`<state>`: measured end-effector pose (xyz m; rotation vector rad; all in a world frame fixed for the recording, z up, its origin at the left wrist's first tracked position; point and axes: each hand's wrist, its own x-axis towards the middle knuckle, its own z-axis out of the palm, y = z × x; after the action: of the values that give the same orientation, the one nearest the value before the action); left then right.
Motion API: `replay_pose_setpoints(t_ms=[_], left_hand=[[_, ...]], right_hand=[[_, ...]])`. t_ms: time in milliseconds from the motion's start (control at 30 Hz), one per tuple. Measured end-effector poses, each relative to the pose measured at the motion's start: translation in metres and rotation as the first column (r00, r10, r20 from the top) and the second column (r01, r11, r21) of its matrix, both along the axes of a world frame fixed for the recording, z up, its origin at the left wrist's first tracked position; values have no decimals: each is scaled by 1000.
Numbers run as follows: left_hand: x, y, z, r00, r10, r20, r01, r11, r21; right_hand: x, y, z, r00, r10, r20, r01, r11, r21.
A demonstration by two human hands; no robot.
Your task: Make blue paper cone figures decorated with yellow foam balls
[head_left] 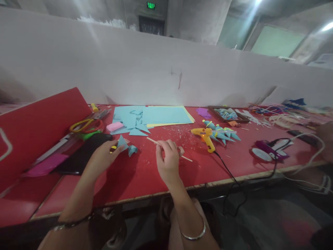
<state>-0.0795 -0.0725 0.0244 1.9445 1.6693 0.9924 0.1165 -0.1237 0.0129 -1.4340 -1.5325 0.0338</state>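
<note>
My left hand (108, 152) pinches a small blue paper triangle (122, 142) over the red table. Just right of it lies a curled bit of blue paper (132, 150). In my right hand (168, 158) is a thin wooden stick (187, 159), held slantwise with both ends sticking out past the fingers. To the right rests a yellow glue gun (206, 137), its black cord running off the front edge. Blue paper cones with yellow trim (221, 132) lie behind and beside the glue gun.
Blue paper sheets (166, 115) lie at the back. Scissors (82, 125), a pink block (114, 126) and a black pouch (85, 156) are at left. A brown tray (241, 119) and a purple item (270, 149) stand right, near another person's arm (307, 180). A white partition (145, 69) closes the back.
</note>
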Motion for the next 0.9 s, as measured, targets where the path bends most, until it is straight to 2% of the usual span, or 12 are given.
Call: replay_pose_setpoints(t_ms=[67,133,233,367,400,600,800,900], left_hand=[[-2,2,-6,993,4,-114,-3,1000,9],[-2,2,-10,991,24,-131,-20,999,29],[4,0,-10,1000,26,16,-26,999,29],[22,-7,-1,971,-164,175,171,985,-29],[27,-9,0,958,-181,224,194,980,-40],[54,-16,-4,859,-203,470,236,972,-10],[66,-25,-13,648,-173,741,334,940,-73],[67,-30,-15,601,-149,785,327,942,-72]], right_hand=[[-1,-1,0,1000,9,2,-9,1000,-13],[-1,-1,1,1000,13,8,-13,1000,-23],[0,-2,2,998,45,41,-42,997,-59],[4,-1,3,983,164,78,-155,982,-107],[5,-1,4,980,182,76,-173,979,-107],[7,3,3,981,190,47,-182,974,-135],[8,5,3,985,130,111,-112,981,-156],[6,4,3,982,119,145,-97,983,-155]])
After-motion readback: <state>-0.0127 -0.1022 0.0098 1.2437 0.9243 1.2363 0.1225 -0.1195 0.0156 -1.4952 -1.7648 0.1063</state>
